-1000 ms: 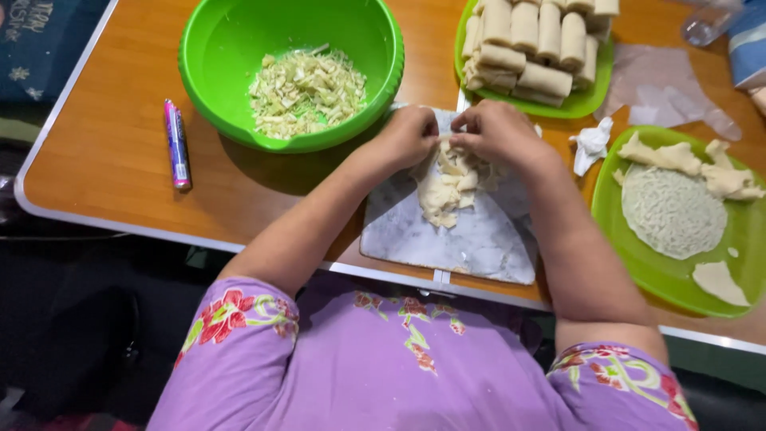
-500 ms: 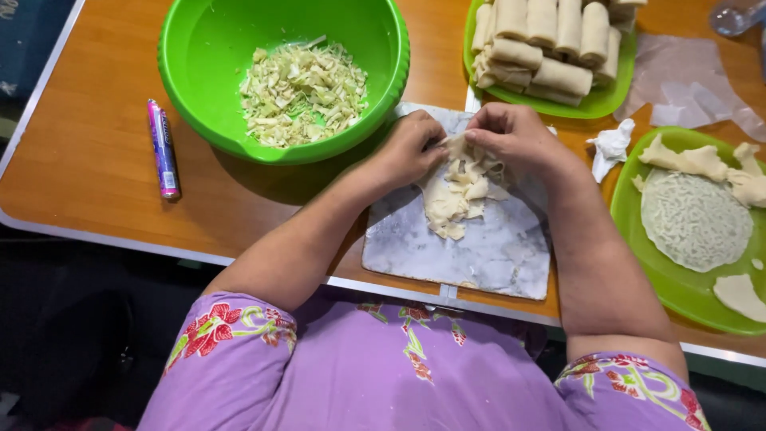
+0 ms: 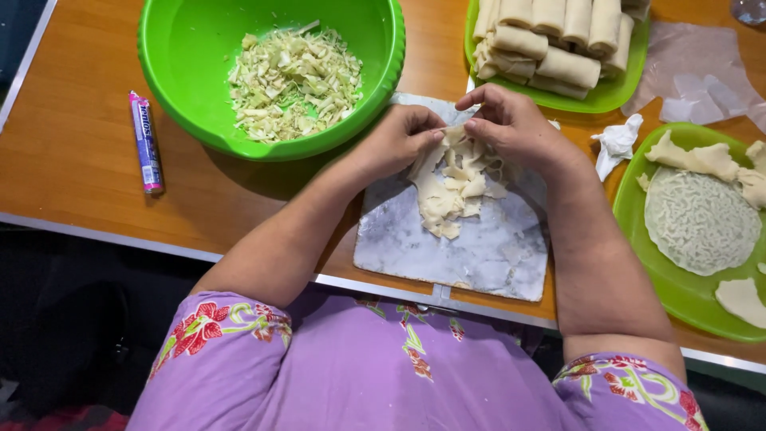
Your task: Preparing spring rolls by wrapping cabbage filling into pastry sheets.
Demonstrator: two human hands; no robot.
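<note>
Nearest the body, a grey marbled board [image 3: 471, 247] lies at the table's front edge, just past the purple flowered sleeves. On its far half rests a crumpled pale dough wrapper [image 3: 451, 187]. The left hand [image 3: 395, 142] pinches the wrapper's upper edge between thumb and fingertips, curled closed on it; the right hand [image 3: 515, 126], at about one o'clock from the wrapper, pinches the same edge, fingers bent around the dough. At three o'clock, a green plate [image 3: 678, 291] carries a lacy round wrapper [image 3: 694, 223] and dough scraps. At ten o'clock sits a green bowl [image 3: 179, 60] of shredded cabbage [image 3: 291, 80], with a wrapped candy tube [image 3: 146, 142] farther left. At twelve o'clock, a green tray [image 3: 606, 94] holds stacked rolls [image 3: 554, 36].
</note>
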